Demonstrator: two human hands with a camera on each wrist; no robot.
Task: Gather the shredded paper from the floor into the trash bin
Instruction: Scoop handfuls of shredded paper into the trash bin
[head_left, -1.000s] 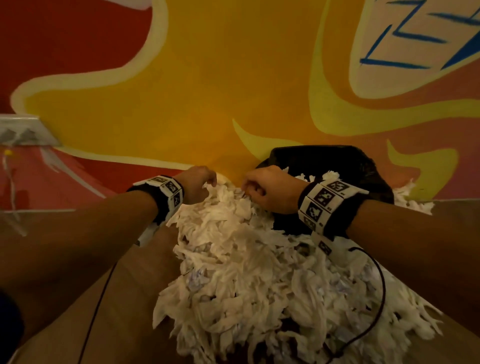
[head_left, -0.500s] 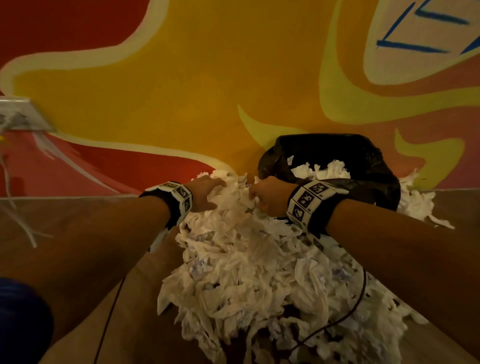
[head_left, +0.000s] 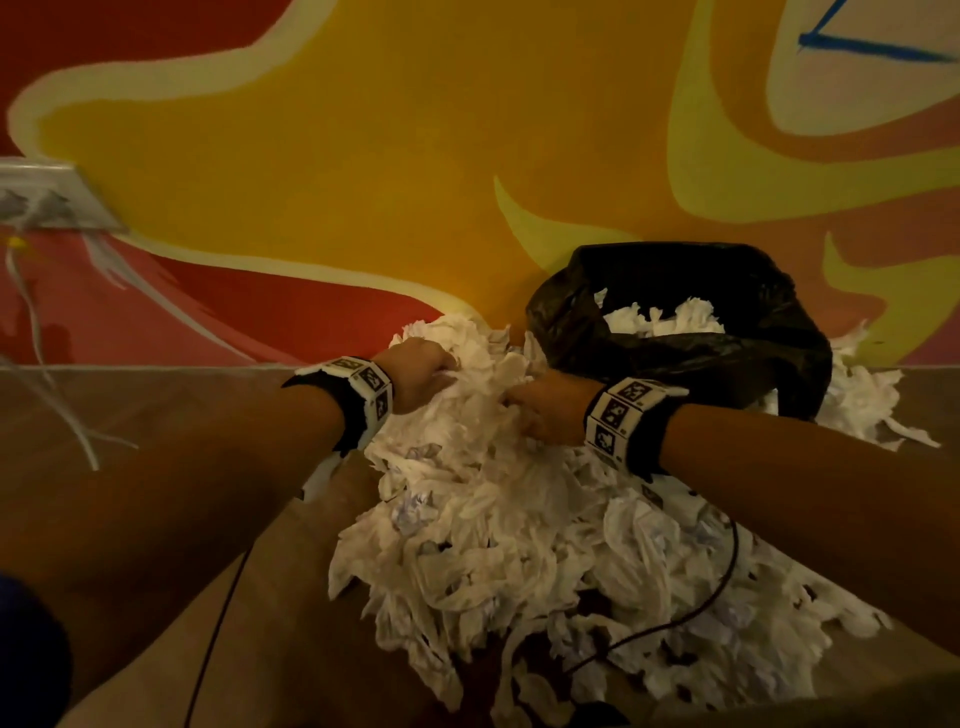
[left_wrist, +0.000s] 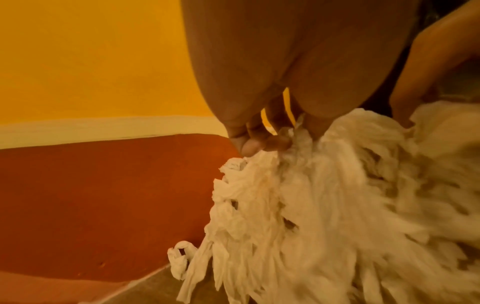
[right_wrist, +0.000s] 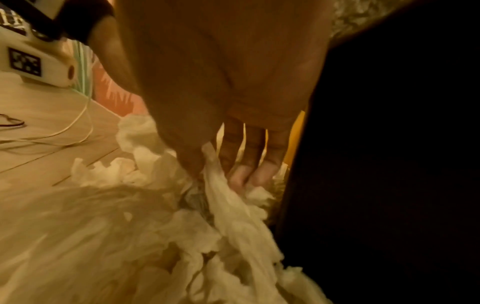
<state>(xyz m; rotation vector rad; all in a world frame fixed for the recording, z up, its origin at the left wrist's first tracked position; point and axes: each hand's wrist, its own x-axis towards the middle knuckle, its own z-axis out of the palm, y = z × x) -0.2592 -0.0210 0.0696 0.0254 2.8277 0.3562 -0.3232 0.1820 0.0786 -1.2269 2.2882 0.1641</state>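
Most of the shredded paper (head_left: 519, 545) lies on the floor toward us, the trash bin (head_left: 691, 358) just right and beyond our right hand (head_left: 545, 410), nearer than our left hand (head_left: 415, 374), both gripping clumps.

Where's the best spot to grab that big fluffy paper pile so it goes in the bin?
Probably the top end of the paper pile, beside the bin. Come from both sides, as the left hand and right hand do, fingers curled into it. The strips are loose and tangled, so squeezing a bunch between two hands likely drops fewer.
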